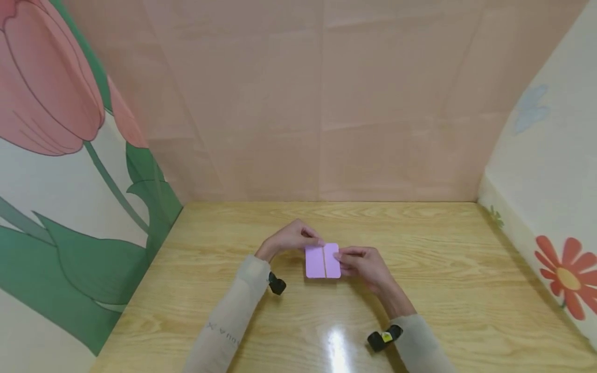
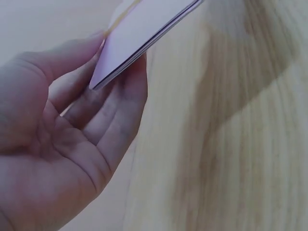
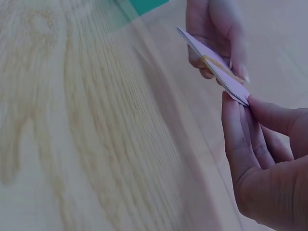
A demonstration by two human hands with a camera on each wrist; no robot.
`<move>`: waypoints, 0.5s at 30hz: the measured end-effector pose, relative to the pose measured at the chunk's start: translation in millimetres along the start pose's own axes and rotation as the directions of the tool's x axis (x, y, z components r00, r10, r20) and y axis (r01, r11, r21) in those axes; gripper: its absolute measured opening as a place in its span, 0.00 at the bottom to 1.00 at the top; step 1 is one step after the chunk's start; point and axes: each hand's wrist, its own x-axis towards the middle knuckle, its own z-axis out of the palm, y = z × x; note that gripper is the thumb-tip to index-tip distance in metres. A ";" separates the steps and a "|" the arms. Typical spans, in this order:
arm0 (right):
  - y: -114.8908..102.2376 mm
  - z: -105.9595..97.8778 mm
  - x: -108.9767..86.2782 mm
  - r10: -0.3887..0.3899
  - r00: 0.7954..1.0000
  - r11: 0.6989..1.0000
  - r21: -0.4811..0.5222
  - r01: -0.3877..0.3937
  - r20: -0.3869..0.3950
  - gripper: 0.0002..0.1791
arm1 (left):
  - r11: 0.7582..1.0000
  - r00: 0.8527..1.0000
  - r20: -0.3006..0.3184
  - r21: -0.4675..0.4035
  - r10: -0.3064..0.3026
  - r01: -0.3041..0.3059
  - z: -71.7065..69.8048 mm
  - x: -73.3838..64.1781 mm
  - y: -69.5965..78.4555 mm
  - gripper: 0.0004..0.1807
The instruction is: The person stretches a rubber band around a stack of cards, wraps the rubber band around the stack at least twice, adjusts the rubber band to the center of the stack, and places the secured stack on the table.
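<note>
Between both hands, above the wooden table, is a thin stack of pinkish-purple square cards (image 1: pixel 314 265) with rounded corners. A yellowish-brown rubber band (image 1: pixel 325 263) runs across it from top to bottom, right of its middle. My left hand (image 1: pixel 294 236) pinches the top edge near the band, thumb on the face and fingers behind. On the right edge, my right hand (image 1: pixel 368 265) grips the stack between thumb and fingers. The left wrist view shows layered edges on the stack (image 2: pixel 137 41). In the right wrist view the stack (image 3: pixel 219 72) is seen nearly edge-on.
The wood-grain table (image 1: pixel 224 228) extends around the hands. A pink cloth backdrop (image 1: pixel 261 114) rises at its far edge. Walls with printed flowers stand at left (image 1: pixel 116 223) and right (image 1: pixel 527 181). Each wrist wears a small black camera (image 1: pixel 277 284).
</note>
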 end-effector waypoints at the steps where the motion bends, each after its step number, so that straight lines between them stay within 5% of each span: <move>1: -0.3 -0.9 0.1 0.006 1.000 1.000 -0.003 -0.006 -0.009 0.18 | 1.000 1.000 -0.009 -0.027 -0.012 0.012 0.8 -1.5 -1.3 0.12; 8: -0.2 -7.6 2.1 0.039 0.998 0.999 0.001 -0.039 -0.051 0.20 | 0.965 0.992 -0.088 -0.253 -0.089 0.064 7.9 -15.8 -17.5 0.18; 15: 1.4 -12.5 2.4 0.057 0.996 0.998 0.008 -0.057 -0.071 0.22 | 0.890 0.993 -0.088 -0.455 -0.084 0.035 19.7 -26.4 -36.0 0.16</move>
